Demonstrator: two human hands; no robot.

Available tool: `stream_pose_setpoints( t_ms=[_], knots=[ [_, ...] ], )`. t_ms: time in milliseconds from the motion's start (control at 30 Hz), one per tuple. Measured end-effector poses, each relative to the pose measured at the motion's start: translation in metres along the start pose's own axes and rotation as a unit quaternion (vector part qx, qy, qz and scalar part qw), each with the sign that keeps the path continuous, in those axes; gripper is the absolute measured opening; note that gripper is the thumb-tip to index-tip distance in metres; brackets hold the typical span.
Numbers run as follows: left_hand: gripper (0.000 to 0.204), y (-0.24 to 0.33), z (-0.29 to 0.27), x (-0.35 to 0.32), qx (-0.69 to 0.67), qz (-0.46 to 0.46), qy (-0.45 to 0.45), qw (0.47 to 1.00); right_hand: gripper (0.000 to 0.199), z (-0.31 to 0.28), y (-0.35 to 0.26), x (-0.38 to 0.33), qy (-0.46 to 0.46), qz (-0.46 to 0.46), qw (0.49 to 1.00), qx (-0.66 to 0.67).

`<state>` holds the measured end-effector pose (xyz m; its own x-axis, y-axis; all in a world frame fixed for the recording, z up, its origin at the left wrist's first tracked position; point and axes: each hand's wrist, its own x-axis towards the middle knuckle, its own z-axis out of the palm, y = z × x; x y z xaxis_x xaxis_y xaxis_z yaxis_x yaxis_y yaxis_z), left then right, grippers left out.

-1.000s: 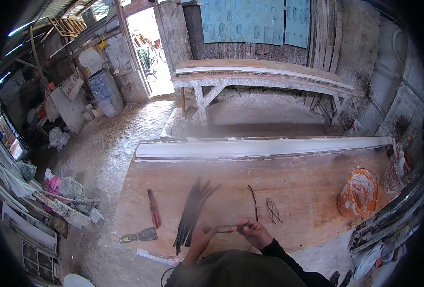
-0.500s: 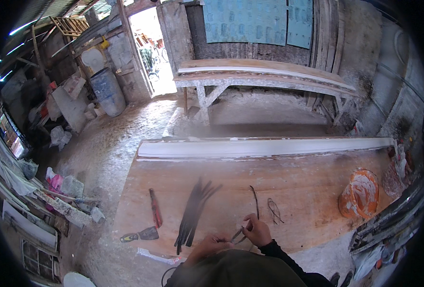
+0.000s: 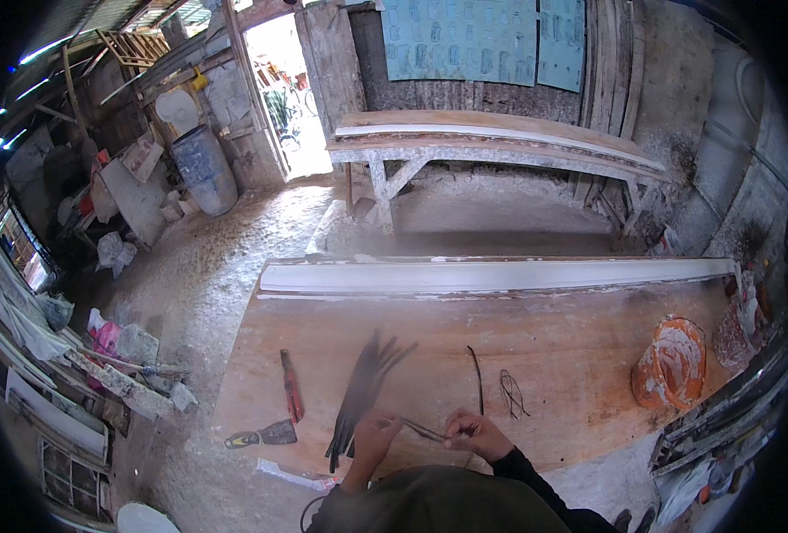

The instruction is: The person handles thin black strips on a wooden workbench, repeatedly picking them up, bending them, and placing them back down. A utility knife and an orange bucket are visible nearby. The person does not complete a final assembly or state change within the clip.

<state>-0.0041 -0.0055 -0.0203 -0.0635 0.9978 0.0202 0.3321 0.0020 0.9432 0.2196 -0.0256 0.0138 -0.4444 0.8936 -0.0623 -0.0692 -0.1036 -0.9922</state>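
Observation:
A thin dark strip (image 3: 422, 431) stretches between my two hands above the near edge of the wooden table (image 3: 581, 355). My left hand (image 3: 376, 437) pinches one end, close beside a fanned bundle of dark flat strips (image 3: 358, 395). At the other end, the fingers of my right hand (image 3: 480, 435) are closed on the same strip. Beyond the right hand lie a single dark strip (image 3: 477, 373) and a looped piece of thin dark cord or wire (image 3: 511, 395). The cap or hood below hides part of my forearms.
Left on the table are a red-handled tool (image 3: 291, 388) and a putty knife (image 3: 265, 434). A long white moulding (image 3: 492, 274) runs along the far edge. An orange bucket (image 3: 669, 364) smeared with white stands at right. Behind is another bench (image 3: 501, 151).
My left hand has moved up and left and my right hand slightly down, so the hands are farther apart. The strip is now drawn out straighter between them.

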Motion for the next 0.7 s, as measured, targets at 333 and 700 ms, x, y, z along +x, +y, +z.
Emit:
stream_pose_setpoints(
  t_ms=[333,700],
  knots=[
    [0.011,0.000,0.017,-0.011,-0.106,-0.042,-0.099,0.989,0.010,0.001,-0.004,0.000,-0.157,0.025,0.978,0.138],
    [0.008,0.016,0.013,-0.020,-0.230,-0.090,-0.391,0.887,0.012,0.002,0.009,0.008,0.176,0.017,0.968,-0.179]
  ],
)
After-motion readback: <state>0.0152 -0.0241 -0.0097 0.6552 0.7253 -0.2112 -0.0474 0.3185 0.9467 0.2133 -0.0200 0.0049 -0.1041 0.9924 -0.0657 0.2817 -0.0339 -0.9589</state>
